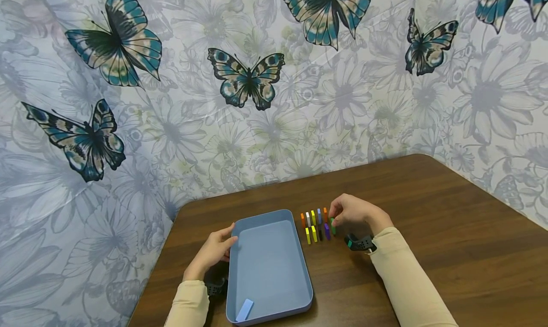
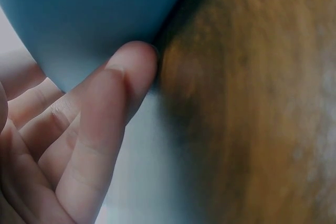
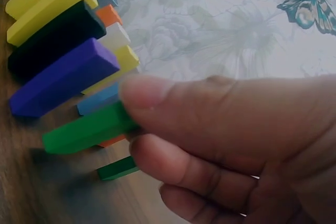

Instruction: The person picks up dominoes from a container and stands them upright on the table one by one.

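Note:
My left hand (image 1: 211,251) grips the left side of a shallow blue tray (image 1: 269,270), and in the left wrist view its fingers (image 2: 100,114) bear on the tray's wall. Over at the right end of two rows of small coloured blocks, my right hand (image 1: 357,214) pinches a green domino block (image 3: 86,129) between thumb and finger. Beside it stand a purple block (image 3: 63,85), a black block (image 3: 55,40) and two yellow ones. Behind are orange, white, yellow and blue blocks, plus a second green block (image 3: 116,168) partly hidden by my fingers. One light blue block (image 1: 245,310) lies in the tray's near left corner.
All of this rests on a brown wooden table (image 1: 428,213). The block rows stand close to the tray's right rim. A butterfly-printed wall covering (image 1: 342,113) rises behind the table's back edge. Dark straps circle both wrists.

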`<state>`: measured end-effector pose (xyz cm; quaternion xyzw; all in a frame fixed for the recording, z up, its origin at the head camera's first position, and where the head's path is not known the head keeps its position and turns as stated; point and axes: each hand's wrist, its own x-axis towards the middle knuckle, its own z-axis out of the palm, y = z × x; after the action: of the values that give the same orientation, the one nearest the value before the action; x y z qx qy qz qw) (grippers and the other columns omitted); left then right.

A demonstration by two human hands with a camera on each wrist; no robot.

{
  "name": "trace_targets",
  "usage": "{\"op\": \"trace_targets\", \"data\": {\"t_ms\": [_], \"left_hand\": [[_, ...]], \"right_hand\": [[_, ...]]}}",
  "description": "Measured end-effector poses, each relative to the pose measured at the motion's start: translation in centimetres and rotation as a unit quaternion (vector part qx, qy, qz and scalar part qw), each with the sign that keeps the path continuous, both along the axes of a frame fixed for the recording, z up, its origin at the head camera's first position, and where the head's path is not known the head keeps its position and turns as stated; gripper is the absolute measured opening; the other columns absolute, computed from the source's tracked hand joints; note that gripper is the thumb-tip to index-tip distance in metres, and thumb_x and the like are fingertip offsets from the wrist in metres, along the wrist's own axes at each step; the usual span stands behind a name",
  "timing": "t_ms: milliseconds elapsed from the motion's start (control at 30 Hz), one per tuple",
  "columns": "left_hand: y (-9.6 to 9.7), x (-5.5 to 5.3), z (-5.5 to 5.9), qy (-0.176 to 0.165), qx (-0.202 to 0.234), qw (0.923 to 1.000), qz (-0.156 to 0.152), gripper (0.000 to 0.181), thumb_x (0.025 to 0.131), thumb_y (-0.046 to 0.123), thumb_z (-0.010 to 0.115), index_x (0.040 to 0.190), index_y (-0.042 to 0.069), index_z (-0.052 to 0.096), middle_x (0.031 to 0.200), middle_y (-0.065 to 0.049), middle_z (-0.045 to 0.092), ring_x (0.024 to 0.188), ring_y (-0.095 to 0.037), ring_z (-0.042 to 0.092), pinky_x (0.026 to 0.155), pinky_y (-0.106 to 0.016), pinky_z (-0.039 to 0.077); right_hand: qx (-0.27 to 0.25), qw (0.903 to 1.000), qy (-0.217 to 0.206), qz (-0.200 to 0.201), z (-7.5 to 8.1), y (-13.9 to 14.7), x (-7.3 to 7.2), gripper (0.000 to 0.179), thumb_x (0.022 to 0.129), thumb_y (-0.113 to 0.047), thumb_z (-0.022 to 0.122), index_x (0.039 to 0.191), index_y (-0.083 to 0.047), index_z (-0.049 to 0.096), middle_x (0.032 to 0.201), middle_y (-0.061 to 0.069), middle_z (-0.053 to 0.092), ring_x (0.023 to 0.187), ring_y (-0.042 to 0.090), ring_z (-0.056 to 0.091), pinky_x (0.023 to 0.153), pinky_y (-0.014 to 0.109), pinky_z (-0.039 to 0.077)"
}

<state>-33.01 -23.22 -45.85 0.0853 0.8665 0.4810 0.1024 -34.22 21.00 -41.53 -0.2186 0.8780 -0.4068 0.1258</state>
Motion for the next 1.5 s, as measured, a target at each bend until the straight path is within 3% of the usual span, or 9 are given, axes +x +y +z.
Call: {"op": "trace_targets", "data": {"t_ms": [267, 633, 1000, 1267, 1500], "left_hand": [[0.0, 0.0, 0.0, -0.002, 0.001, 1.0, 0.005, 0.06, 0.103, 0.02, 0.057, 0.157, 0.01, 0.033, 0.074, -0.004, 0.051, 0.061, -0.016, 0.054, 0.062, -0.035, 0.058], [0.1, -0.1, 0.0, -0.004, 0.002, 1.0, 0.002, 0.06, 0.103, 0.019, 0.056, 0.157, 0.009, 0.033, 0.066, -0.001, 0.05, 0.061, -0.015, 0.056, 0.062, -0.034, 0.059], [0.0, 0.0, 0.0, -0.005, -0.002, 1.0, -0.004, 0.061, 0.103, 0.02, 0.057, 0.157, 0.008, 0.031, 0.069, -0.003, 0.053, 0.061, -0.016, 0.058, 0.063, -0.034, 0.059], [0.0, 0.1, -0.1, -0.002, 0.002, 1.0, 0.001, 0.061, 0.102, 0.02, 0.058, 0.157, 0.009, 0.033, 0.076, -0.006, 0.056, 0.061, -0.016, 0.057, 0.062, -0.035, 0.059], [0.1, 0.1, 0.1, -0.003, 0.0, 1.0, 0.001, 0.06, 0.103, 0.021, 0.057, 0.157, 0.01, 0.032, 0.07, -0.004, 0.052, 0.061, -0.016, 0.054, 0.062, -0.034, 0.058]], "right_hand": [[0.0, 0.9999, -0.015, 0.003, -0.6, -0.2, -0.1, 0.01, 0.084, 0.0, 0.076, 0.085, -0.001, 0.066, 0.084, 0.005, 0.066, 0.076, 0.016, 0.061, 0.073, 0.032, 0.053], [-0.003, 0.9995, -0.023, 0.02, -0.7, -0.4, 0.1, 0.012, 0.083, 0.005, 0.074, 0.088, 0.004, 0.064, 0.083, 0.006, 0.066, 0.074, 0.015, 0.063, 0.072, 0.036, 0.055], [0.004, 0.9994, -0.018, 0.029, -0.6, -0.5, 0.0, 0.012, 0.084, 0.003, 0.075, 0.088, 0.003, 0.063, 0.081, 0.004, 0.064, 0.072, 0.013, 0.058, 0.067, 0.029, 0.052], [0.018, 0.9995, -0.023, 0.015, -0.1, -0.4, 0.2, 0.015, 0.083, 0.002, 0.076, 0.093, 0.004, 0.065, 0.084, 0.005, 0.065, 0.076, 0.015, 0.061, 0.071, 0.03, 0.053], [0.023, 0.9995, -0.015, -0.013, 1.1, -0.1, 0.8, 0.013, 0.088, -0.005, 0.074, 0.097, -0.001, 0.067, 0.091, 0.005, 0.067, 0.083, 0.018, 0.062, 0.077, 0.033, 0.054]]}}
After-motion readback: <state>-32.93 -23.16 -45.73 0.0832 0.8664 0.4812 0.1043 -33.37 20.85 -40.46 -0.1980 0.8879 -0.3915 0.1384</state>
